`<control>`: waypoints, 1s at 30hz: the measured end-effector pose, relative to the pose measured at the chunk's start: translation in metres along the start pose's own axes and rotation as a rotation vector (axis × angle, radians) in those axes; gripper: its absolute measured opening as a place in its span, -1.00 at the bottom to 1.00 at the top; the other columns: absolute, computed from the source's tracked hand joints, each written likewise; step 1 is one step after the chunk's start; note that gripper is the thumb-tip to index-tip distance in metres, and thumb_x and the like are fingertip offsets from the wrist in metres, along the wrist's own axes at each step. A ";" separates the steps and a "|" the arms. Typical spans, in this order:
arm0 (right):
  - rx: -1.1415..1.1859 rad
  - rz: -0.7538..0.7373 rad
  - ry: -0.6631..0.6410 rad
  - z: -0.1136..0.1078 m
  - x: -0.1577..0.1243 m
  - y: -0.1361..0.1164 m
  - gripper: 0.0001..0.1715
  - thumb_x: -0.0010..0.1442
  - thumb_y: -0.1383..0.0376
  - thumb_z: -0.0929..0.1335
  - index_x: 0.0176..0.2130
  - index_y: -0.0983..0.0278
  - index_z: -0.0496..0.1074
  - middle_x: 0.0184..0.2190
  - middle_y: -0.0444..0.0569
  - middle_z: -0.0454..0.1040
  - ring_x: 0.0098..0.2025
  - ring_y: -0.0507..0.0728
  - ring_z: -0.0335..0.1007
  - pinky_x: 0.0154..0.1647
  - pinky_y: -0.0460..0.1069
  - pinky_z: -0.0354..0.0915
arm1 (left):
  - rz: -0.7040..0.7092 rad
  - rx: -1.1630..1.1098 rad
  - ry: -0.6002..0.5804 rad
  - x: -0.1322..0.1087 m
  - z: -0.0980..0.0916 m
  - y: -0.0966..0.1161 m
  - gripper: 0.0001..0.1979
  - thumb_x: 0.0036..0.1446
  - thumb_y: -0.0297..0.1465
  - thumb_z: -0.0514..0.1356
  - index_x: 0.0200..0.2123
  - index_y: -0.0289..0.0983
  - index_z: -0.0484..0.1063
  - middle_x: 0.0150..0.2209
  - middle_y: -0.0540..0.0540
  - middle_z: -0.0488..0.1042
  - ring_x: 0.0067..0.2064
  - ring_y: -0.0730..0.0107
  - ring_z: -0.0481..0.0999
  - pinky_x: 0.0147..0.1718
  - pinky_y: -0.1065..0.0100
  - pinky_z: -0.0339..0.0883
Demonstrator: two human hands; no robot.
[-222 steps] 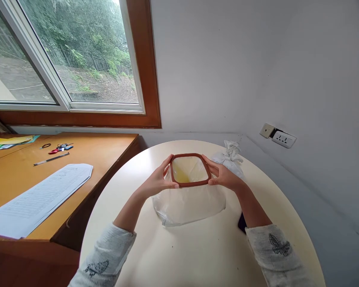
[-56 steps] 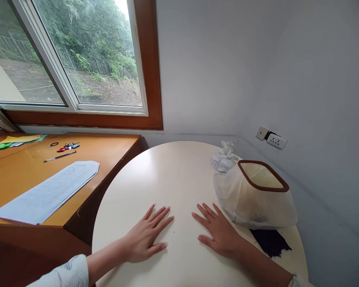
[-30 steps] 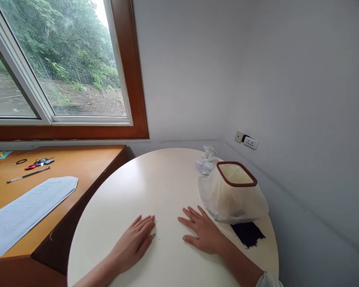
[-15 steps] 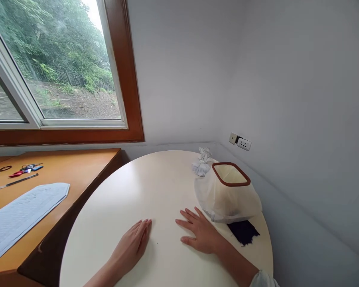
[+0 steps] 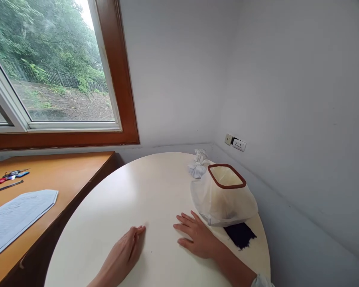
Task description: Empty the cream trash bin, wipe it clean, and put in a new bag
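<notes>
My left hand [image 5: 124, 252] rests on its side on the round cream table [image 5: 155, 191]. Its fingers are pressed together, with nothing visible in them. My right hand [image 5: 196, 236] lies palm down, fingers spread, on the tabletop. Just beyond its fingertips stands a brown rounded-square frame [image 5: 227, 186] with sheer off-white fabric [image 5: 227, 207] hanging from it in a puffed shape. A dark navy cloth scrap [image 5: 240, 235] with frayed edges sticks out from under the fabric, right of my right hand. Behind the frame sits a knotted white cloth bundle [image 5: 198, 165].
An orange-brown desk [image 5: 74, 171] on the left carries written papers [image 5: 24, 213], a pen [image 5: 6, 187] and keys with red and blue pieces [image 5: 12, 174]. A wall with a socket [image 5: 239, 144] borders the table on the right. A window [image 5: 62, 79] is at upper left.
The view has turned slightly right, shifting everything left. My left hand's fingers have drawn in and now bend more. My right hand stays flat in about the same spot.
</notes>
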State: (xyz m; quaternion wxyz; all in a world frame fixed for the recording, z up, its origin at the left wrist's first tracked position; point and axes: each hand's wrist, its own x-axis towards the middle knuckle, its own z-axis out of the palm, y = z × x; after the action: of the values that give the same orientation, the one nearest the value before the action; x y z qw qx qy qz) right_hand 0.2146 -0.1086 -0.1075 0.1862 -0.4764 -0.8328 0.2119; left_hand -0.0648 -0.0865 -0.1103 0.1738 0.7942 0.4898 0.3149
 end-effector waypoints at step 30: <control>-0.164 0.368 0.603 -0.139 -0.051 0.069 -0.65 0.12 -0.01 0.24 -0.25 0.11 0.45 0.09 -0.06 0.25 0.11 0.26 0.16 -0.02 0.18 0.24 | -0.259 -0.379 0.108 0.078 0.050 0.011 -0.82 -0.13 -0.45 0.02 -0.60 -0.22 -0.02 -0.56 0.10 0.10 -0.53 0.53 0.15 -0.56 0.49 0.08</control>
State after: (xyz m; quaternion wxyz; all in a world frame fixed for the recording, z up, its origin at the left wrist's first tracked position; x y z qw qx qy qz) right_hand 0.3600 -0.0974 -0.0325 0.3433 -0.6728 -0.6549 0.0245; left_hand 0.0015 -0.0206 -0.1153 0.3324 0.6599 0.5282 0.4185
